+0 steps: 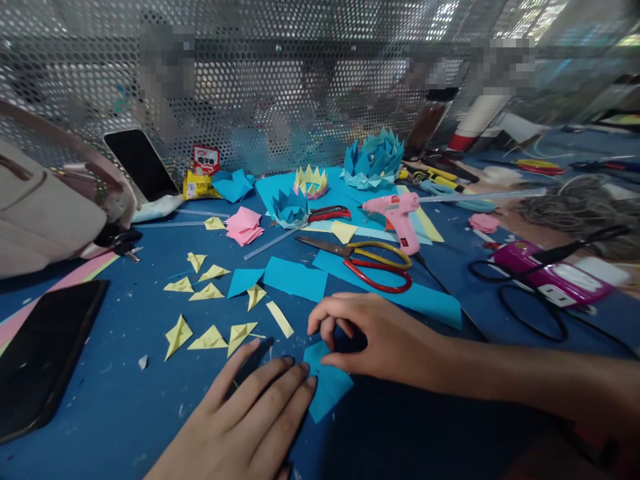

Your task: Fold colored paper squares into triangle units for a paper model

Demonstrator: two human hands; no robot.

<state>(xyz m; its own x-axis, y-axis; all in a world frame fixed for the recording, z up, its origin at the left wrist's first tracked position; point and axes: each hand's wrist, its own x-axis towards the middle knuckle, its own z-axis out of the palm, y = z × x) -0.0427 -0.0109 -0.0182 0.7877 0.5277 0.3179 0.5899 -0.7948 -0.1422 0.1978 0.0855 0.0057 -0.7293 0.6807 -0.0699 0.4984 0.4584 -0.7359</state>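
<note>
A piece of blue paper (327, 393) lies on the blue table in front of me. My left hand (250, 413) rests palm down, its fingers stretched out and the tips touching the paper's left edge. Over the paper's upper part curves my right hand (365, 333), thumb and bent fingers apart, the thumb tip at the paper. Whether that thumb presses on it I cannot tell. Folded yellow paper triangles (207, 339) are scattered to the left, near a small yellow strip (280, 319). Beyond my hands are a flat blue paper rectangle (295, 278) and scissors with red and yellow handles (383, 270).
A pink glue gun (400, 217) stands behind the scissors. Paper lotus shapes (375, 160) sit by the perforated metal screen (280, 100). One phone (55, 347) lies left, another (140, 163) leans near a pale bag (45, 200). A purple device (550, 273) with black cord is right.
</note>
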